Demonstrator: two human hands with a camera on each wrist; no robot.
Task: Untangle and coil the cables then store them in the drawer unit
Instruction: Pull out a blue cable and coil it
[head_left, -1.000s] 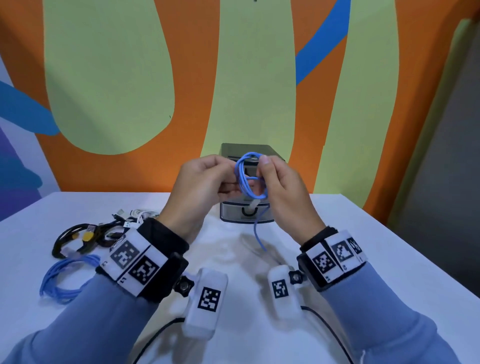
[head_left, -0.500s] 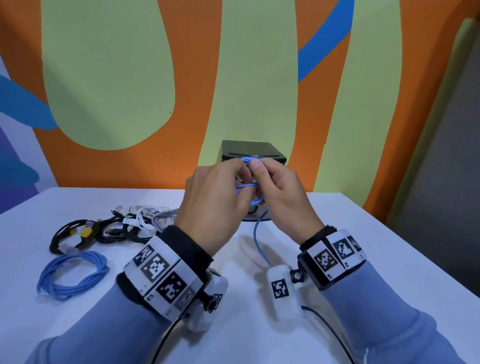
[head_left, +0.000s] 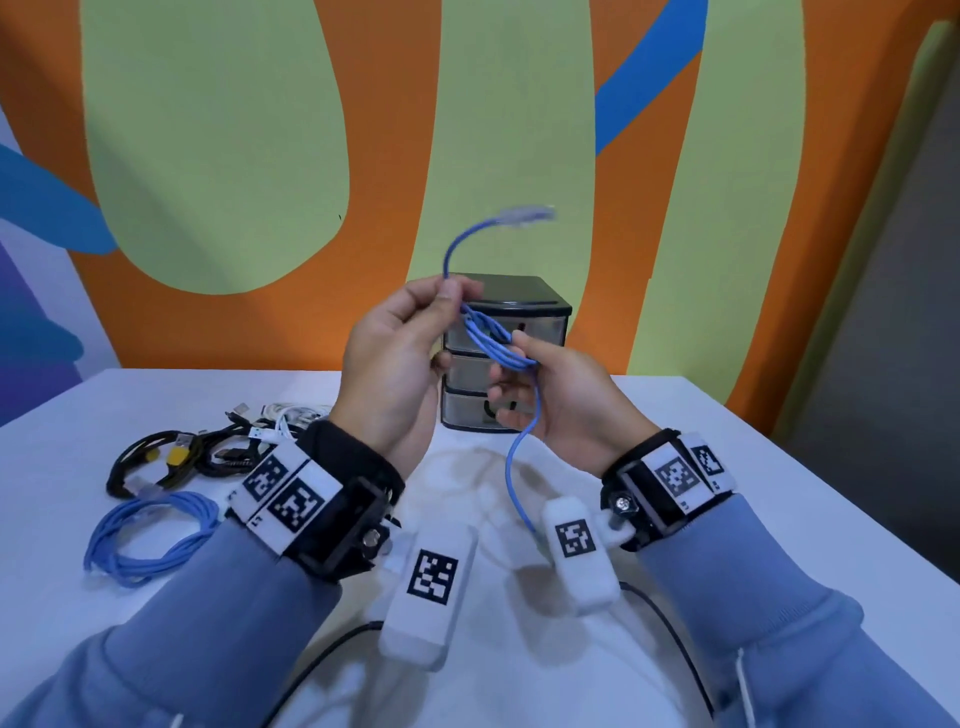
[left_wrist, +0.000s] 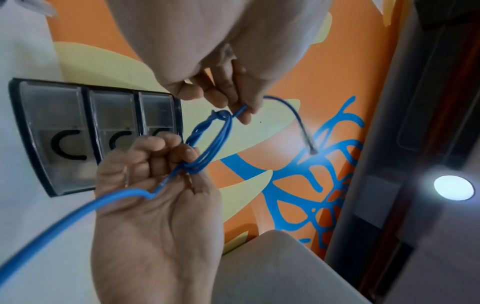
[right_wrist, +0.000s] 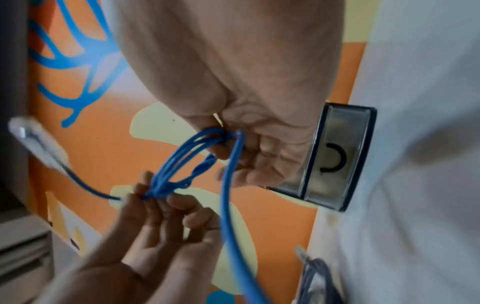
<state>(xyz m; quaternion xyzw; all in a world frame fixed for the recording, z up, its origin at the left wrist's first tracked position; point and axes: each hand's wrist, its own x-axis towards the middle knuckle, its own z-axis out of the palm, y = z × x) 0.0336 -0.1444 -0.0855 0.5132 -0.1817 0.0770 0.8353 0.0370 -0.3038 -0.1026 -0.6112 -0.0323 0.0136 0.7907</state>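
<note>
Blue ethernet cable (head_left: 493, 340), coiled small, is pinched by both the left hand (head_left: 400, 358) and right hand (head_left: 558, 395) before the three-drawer unit (head_left: 511, 332); tangled cables (head_left: 208, 447) lie left of it.

A white table (head_left: 753, 467) carries everything. At its far edge, against the painted wall, stands a small black drawer unit (head_left: 519, 296) with three translucent drawers stacked one above another, all pushed in. On the left part of the table lies a coiled blue cable (head_left: 145, 540). Just behind it lies a black cable (head_left: 140, 457) with a yellow tag, and beyond that a tangle of white cables (head_left: 291, 415).
</note>
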